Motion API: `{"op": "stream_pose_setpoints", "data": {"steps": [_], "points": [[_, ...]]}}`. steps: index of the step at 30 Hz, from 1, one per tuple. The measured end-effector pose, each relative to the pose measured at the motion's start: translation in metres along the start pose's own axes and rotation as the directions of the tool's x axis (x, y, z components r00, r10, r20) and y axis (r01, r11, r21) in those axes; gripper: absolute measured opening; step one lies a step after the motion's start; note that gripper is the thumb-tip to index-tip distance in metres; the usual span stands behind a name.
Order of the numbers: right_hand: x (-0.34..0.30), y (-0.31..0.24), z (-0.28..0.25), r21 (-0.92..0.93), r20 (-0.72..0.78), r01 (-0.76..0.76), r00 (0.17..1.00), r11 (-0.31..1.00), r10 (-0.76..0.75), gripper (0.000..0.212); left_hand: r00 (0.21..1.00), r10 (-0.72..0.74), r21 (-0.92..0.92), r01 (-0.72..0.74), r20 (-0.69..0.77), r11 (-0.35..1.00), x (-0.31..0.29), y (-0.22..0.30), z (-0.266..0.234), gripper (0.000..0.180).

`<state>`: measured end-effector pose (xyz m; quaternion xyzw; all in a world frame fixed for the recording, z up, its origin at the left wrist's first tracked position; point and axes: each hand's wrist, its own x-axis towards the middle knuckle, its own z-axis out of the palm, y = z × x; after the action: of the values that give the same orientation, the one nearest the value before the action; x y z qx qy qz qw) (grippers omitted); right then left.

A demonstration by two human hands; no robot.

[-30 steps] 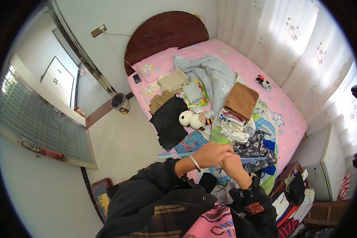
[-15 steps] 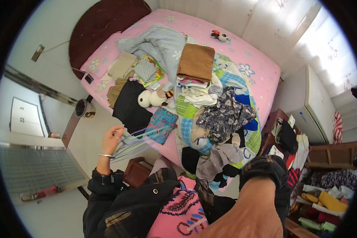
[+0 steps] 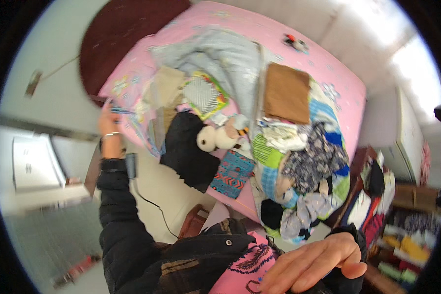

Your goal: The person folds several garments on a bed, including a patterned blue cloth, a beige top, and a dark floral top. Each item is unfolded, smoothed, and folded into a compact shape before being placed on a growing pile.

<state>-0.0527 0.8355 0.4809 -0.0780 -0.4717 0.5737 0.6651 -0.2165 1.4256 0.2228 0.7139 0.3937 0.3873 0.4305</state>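
A small blurred blue object (image 3: 118, 110) is grasped in the grip of the left hand (image 3: 108, 125), raised beside the head end of the pink-sheeted bed (image 3: 338, 78). The right hand (image 3: 312, 265) is held released, fingers loosely extended, near the heaped colourful clothes (image 3: 304, 171).
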Motion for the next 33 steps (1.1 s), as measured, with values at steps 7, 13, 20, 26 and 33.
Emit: {"op": "stream_pose_setpoints", "data": {"steps": [7,13,20,26,33], "points": [[0.038,0.033,0.027,0.249,-0.165,0.307,0.948,0.919,-0.272,0.068,0.747,-0.665,-0.034,0.665,-0.007,0.746,0.168,-0.055,0.011,0.047],[0.046,0.018,0.028,0.445,-0.245,0.360,0.930,0.820,-0.275,0.050,0.724,-0.596,-0.052,0.650,0.348,0.759,0.006,-0.107,0.137,0.040],[0.000,-0.008,0.040,0.405,-0.278,0.419,0.903,0.812,-0.327,0.041,0.466,-0.491,0.056,0.681,0.736,0.731,-0.215,0.004,0.232,0.034],[-0.061,-0.035,0.056,0.446,-0.233,0.429,0.903,0.785,-0.361,0.033,0.460,-0.454,0.058,0.651,0.763,0.756,-0.313,0.090,0.238,0.029],[-0.176,-0.047,0.060,0.072,-0.237,0.696,0.708,0.714,-0.666,0.026,0.447,-0.524,0.146,0.644,0.725,0.751,-0.412,0.133,0.241,0.028]]}}
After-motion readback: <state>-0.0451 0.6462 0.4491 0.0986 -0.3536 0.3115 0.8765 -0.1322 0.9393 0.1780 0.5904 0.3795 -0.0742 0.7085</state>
